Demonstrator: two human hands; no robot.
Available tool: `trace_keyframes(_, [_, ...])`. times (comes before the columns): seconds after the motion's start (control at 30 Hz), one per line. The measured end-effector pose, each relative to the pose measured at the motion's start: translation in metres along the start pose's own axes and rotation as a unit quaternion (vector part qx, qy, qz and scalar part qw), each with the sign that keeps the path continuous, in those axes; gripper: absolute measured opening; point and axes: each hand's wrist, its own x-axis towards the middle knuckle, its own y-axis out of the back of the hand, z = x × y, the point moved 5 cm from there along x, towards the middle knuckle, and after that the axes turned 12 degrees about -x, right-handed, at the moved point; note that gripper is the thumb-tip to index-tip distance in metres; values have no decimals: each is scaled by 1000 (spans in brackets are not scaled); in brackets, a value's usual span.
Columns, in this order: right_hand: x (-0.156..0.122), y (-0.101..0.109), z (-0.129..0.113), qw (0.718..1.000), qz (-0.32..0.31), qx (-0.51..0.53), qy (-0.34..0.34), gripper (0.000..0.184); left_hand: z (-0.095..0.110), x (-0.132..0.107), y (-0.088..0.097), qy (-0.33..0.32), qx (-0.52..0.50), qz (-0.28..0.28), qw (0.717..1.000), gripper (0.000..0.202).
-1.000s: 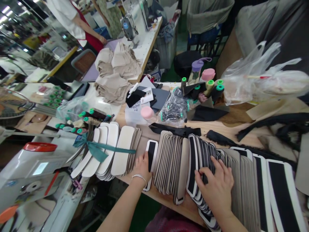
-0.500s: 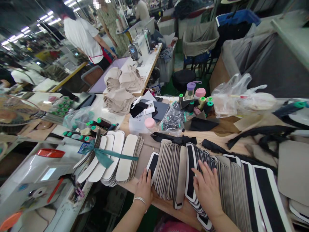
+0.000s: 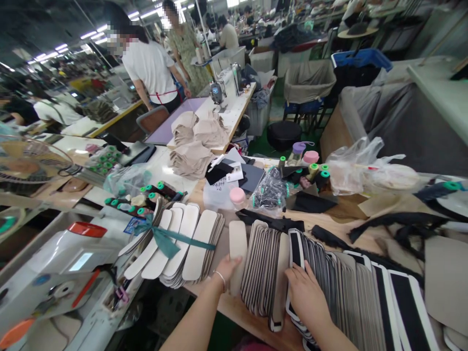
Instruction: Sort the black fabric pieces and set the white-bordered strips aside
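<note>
My left hand pinches a long beige panel with rounded ends, thumb on its face; the other fingers are mostly hidden behind it. This panel stands at the left end of a row of beige panels packed on edge. My right hand grips a black-faced panel with a white border, its fingers across the face and edges. That panel fronts another row of panels, leaning on edge. Between the hands, one beige panel leans at the first row's right end.
On the left lie panels tied with a green strip, beside a sewing machine. Behind are a pink-lidded jar, wrapped thread spools and black fabric scraps. Further right stand large black-and-white panels. A co-worker stands beyond.
My left hand has turned up the panel at the left end, so its beige face shows instead of its black one. My right hand's spread fingers have drawn together. The view has shifted.
</note>
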Motion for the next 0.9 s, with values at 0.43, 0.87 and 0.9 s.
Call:
trace_keyframes(0.43, [8,9,4,1000,-20,11,-22,26,6,0,-60,-64,85,-64,992,38])
trace_keyframes(0.87, [7,3,16,995,-19,70,-61,32,0,-18,-75,-211,195,0,958,46])
trace_keyframes(0.9, [7,3,17,995,-19,76,-61,32,0,-25,-81,-218,199,-10,955,52])
